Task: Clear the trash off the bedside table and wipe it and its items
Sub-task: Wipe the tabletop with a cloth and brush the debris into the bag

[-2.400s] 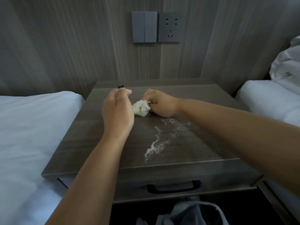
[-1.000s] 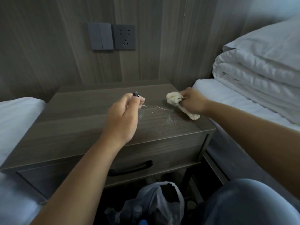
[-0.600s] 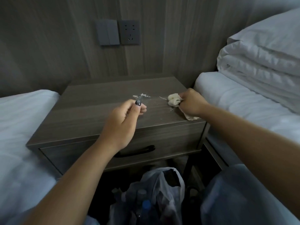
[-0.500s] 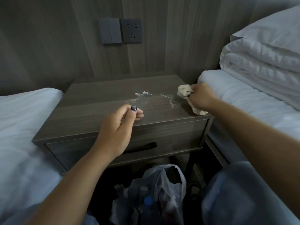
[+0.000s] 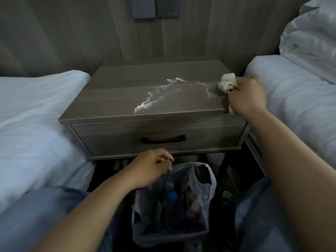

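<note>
The grey wooden bedside table [image 5: 116,99] has a streak of white powder [image 5: 160,93] across its top. My right hand [image 5: 245,97] grips a crumpled cream cloth [image 5: 227,84] at the table's right edge, just right of the powder. My left hand [image 5: 152,168] is low in front of the drawer, its fingers curled at the rim of the clear plastic trash bag [image 5: 209,180]. They seem to pinch that rim. The bag holds bottles and other rubbish.
White beds flank the table, one on the left [image 5: 32,115] and one on the right [image 5: 300,99] with folded bedding [image 5: 312,42]. A drawer with a black handle [image 5: 163,139] faces me. A switch and socket [image 5: 156,8] sit on the wall. My knees [image 5: 45,219] frame the bag.
My left hand dropped from above the table top to the trash bag's rim below the drawer. My right hand with the cloth stayed at the table's right edge. The view tilted down.
</note>
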`<state>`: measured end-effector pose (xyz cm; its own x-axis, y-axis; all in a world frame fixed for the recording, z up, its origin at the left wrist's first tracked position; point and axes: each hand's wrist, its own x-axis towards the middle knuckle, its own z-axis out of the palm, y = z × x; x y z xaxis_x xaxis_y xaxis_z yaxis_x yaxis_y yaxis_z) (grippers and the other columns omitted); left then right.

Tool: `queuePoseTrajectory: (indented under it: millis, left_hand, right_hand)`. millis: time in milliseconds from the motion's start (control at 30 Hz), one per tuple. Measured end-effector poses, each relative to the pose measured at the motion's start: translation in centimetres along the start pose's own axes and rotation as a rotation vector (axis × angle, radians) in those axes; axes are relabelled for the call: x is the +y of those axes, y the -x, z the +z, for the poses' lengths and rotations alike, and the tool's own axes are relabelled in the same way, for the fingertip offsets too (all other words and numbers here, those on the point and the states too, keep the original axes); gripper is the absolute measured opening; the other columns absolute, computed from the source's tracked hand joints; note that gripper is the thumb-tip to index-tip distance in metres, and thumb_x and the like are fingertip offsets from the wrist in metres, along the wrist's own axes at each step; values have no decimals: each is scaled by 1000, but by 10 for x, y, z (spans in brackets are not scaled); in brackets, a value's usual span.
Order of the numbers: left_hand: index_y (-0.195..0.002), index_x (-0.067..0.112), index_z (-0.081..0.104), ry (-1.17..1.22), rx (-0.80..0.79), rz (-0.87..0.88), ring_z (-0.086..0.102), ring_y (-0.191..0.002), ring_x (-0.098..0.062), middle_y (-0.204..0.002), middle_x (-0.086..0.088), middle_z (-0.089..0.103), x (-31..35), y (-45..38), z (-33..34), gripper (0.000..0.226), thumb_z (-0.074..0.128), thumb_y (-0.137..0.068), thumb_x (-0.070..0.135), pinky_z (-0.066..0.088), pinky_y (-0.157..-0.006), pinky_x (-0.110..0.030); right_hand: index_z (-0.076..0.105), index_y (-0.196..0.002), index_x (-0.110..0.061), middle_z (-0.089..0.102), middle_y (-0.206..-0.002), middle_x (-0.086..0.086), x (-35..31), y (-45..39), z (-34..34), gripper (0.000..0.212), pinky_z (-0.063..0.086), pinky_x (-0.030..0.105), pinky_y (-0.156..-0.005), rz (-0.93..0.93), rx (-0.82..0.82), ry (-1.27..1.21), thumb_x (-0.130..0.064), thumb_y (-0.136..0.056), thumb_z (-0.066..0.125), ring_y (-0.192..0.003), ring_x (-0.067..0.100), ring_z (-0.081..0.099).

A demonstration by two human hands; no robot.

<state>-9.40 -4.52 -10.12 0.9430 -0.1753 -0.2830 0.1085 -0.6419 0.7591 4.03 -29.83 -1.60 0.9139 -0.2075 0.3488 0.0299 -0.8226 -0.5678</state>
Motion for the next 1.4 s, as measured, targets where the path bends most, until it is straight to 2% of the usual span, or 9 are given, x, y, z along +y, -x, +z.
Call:
queuePoseTrajectory:
  millis: [133,200,300,500,633,833,1033,1100,1400]
  left_hand:
    - [-107,14,61,-392,-233,-418,61,-111,-27,-111,-5,62,-49,-19,27,25,54,-90,31,47,-80,-29]
    - [-140,5,42,-491,-198,-591,52,-125,-31,-138,-15,49,-69,-22,41,51,52,-95,25,46,-97,-35]
    - [-145,2,34,-438,-125,-729,50,-129,-31,-144,-17,47,-92,-24,56,52,49,-98,19,43,-101,-36]
    - [-120,3,57,-369,-131,-682,66,-90,-26,-112,-14,64,-112,-33,46,30,52,-94,17,47,-47,-21]
    - [-109,3,61,-408,-45,-622,68,-89,-29,-106,-16,67,-108,-48,32,22,53,-92,15,56,-61,-32]
    - [-121,-3,56,-312,-31,-639,66,-100,-31,-116,-20,64,-116,-68,22,33,58,-93,15,58,-82,-43]
    - [-120,1,57,-306,1,-629,66,-94,-29,-115,-18,65,-123,-73,16,31,53,-95,19,58,-62,-34]
    - [-113,9,60,-299,12,-626,65,-91,-26,-114,-15,65,-124,-71,18,27,49,-95,26,53,-55,-28]
    - [-128,10,56,-315,-42,-705,58,-118,-26,-133,-13,57,-135,-58,40,39,50,-96,32,45,-82,-27]
  right_hand:
    - [61,-122,-13,41,-132,13,2,1,0,35,44,33,-81,-36,6,-32,-9,-90,47,-97,32,55]
    - [64,-115,-13,43,-129,14,3,-1,-2,32,44,33,-78,-51,-13,-29,-9,-88,47,-92,29,54]
    - [64,-99,-18,52,-122,15,8,-5,-5,24,46,34,-75,-93,-55,-49,-8,-86,45,-90,34,56]
    - [61,-85,-18,59,-117,16,11,-14,-4,19,38,28,-74,-126,-129,-72,-5,-85,47,-100,37,58]
    - [65,-87,-13,62,-111,14,13,-23,-8,21,40,24,-74,-92,-111,-124,-4,-81,47,-100,32,59]
    - [51,-73,-2,47,-77,9,31,-42,-20,9,26,16,-38,-35,-13,-121,2,-77,45,-72,16,44]
    - [63,-103,-22,56,-107,3,33,-64,-7,25,38,23,-73,13,-32,-90,-7,-86,51,-102,20,55]
    - [66,-108,-11,64,-114,11,28,-77,0,28,43,30,-74,-9,-103,-8,-5,-84,52,-105,28,59]
    - [52,-84,-14,49,-120,24,5,-93,17,9,48,41,-79,-253,-335,344,-5,-82,51,-101,41,53]
